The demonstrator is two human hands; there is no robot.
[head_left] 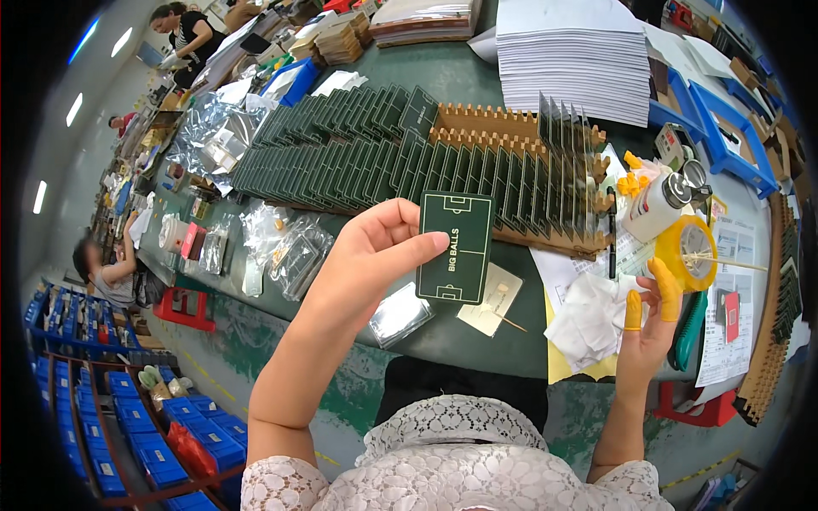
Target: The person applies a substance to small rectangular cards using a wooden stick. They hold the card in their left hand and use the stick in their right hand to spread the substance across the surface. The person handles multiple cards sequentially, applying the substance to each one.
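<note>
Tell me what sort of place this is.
Probably a workshop or factory floor for small goods: a notched wooden rack holds rows of green cards, blue bins fill shelving at the lower left, and another person is visible at the upper left.

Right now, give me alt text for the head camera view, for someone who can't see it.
A person's left hand holds up a dark green card with a pitch outline over a green worktable. The right hand, with yellow finger covers, is raised near a yellow tape roll; beyond, similar cards stand in rows in slotted brown racks.
</note>
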